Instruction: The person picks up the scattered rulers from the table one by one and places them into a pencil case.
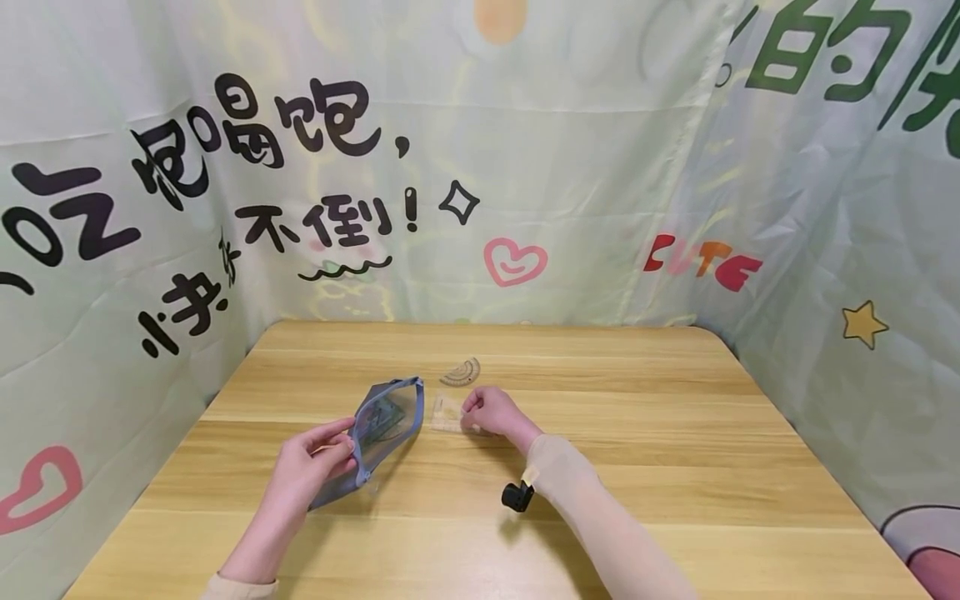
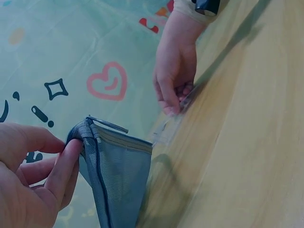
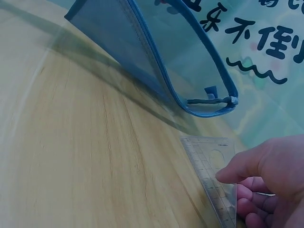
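A blue mesh zip pouch stands open on the wooden table, with something greenish inside. My left hand pinches the pouch's zip edge near its end. A clear plastic ruler lies flat on the table just right of the pouch. My right hand pinches the ruler's near end between thumb and fingers. In the left wrist view the right hand touches the ruler at the table surface.
A clear semicircular protractor lies on the table behind the ruler. Printed green cloth walls the table at the back and both sides. A small black wrist camera sits on my right forearm.
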The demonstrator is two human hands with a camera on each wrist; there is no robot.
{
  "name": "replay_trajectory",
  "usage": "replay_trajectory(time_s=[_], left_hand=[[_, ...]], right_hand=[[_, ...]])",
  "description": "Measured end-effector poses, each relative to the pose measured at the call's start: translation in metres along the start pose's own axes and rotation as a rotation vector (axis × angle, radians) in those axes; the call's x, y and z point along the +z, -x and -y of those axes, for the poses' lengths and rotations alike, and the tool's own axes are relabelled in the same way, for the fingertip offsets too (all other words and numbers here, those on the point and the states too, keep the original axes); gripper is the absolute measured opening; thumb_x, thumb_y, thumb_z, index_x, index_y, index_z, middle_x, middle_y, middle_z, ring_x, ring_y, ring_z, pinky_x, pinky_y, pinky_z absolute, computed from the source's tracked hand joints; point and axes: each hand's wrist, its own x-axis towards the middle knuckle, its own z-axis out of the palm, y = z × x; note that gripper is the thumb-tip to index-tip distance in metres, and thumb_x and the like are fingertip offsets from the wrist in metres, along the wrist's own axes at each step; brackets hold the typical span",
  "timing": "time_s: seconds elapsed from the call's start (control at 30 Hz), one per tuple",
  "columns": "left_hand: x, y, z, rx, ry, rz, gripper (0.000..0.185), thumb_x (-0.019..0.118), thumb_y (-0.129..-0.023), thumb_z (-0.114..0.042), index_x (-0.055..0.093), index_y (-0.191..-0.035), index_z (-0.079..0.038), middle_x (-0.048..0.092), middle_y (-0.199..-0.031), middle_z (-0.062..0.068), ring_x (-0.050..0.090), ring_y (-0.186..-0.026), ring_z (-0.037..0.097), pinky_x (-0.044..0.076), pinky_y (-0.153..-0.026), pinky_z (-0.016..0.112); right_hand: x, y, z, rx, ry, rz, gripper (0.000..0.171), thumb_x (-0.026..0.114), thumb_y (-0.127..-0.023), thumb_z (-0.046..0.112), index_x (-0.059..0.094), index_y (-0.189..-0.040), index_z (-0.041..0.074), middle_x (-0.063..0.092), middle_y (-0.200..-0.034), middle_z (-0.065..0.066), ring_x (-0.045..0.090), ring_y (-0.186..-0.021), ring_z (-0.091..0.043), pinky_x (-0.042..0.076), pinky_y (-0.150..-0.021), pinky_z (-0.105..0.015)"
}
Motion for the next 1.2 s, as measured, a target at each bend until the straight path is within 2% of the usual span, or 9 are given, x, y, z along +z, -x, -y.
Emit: replay_trajectory(time_s=[0.13,0.27,0.73,0.93,1.07,1.2], left_hand=[[-0.0005,-0.0003,-0.0013,0.004,0.000,0.001,0.045,0.059,-0.096,-0.005,0.051,-0.140,0.005,0.058,-0.097,0.000,0.066,-0.082,0.002,0.061,-0.078,0.017],[0.0010,-0.0015,-0.0026,0.016,-0.004,0.006,0.045,0.060,-0.096,-0.005,0.052,-0.139,0.005,0.059,-0.096,0.000,0.067,-0.082,0.004,0.061,-0.079,0.018],[0.0086,-0.0030,-0.0052,0.014,-0.023,-0.001,0.043,0.060,-0.093,-0.001,0.054,-0.135,0.006,0.061,-0.091,0.002,0.067,-0.078,0.006,0.062,-0.077,0.019],[0.0080,-0.0001,-0.0028,0.004,-0.031,-0.038,0.043,0.060,-0.094,0.000,0.054,-0.135,0.006,0.060,-0.091,0.001,0.066,-0.078,0.005,0.061,-0.076,0.017],[0.0065,0.0015,-0.0013,0.006,-0.035,-0.056,0.042,0.060,-0.094,0.000,0.055,-0.134,0.007,0.061,-0.091,0.000,0.065,-0.079,0.003,0.061,-0.075,0.016],[0.0052,0.0028,-0.0009,0.006,-0.035,-0.057,0.041,0.060,-0.094,-0.001,0.056,-0.134,0.007,0.061,-0.091,0.000,0.066,-0.079,0.003,0.061,-0.075,0.016]], right_hand=[[-0.0021,-0.0005,0.0008,-0.022,0.014,0.016,0.013,0.074,-0.079,0.005,0.065,-0.088,0.004,0.057,-0.077,-0.001,0.049,-0.066,-0.012,0.043,-0.053,-0.019],[-0.0045,-0.0008,0.0012,-0.047,0.024,0.020,0.014,0.075,-0.077,0.005,0.064,-0.086,0.003,0.058,-0.078,-0.002,0.051,-0.071,-0.013,0.044,-0.059,-0.019],[-0.0087,-0.0001,-0.0008,-0.041,0.036,0.022,0.012,0.075,-0.079,0.006,0.066,-0.087,0.003,0.061,-0.080,-0.003,0.053,-0.074,-0.013,0.045,-0.063,-0.020],[-0.0097,0.0019,-0.0001,-0.030,0.040,0.026,0.011,0.075,-0.080,0.007,0.067,-0.087,0.004,0.063,-0.082,-0.003,0.053,-0.075,-0.013,0.045,-0.064,-0.020],[-0.0088,0.0023,-0.0012,-0.020,0.020,0.037,0.009,0.074,-0.082,0.006,0.067,-0.088,0.004,0.062,-0.081,-0.003,0.052,-0.073,-0.013,0.044,-0.062,-0.019],[-0.0090,0.0022,-0.0016,-0.010,-0.052,0.045,0.006,0.069,-0.084,0.005,0.067,-0.088,0.003,0.061,-0.080,-0.002,0.053,-0.072,-0.013,0.044,-0.060,-0.019]])
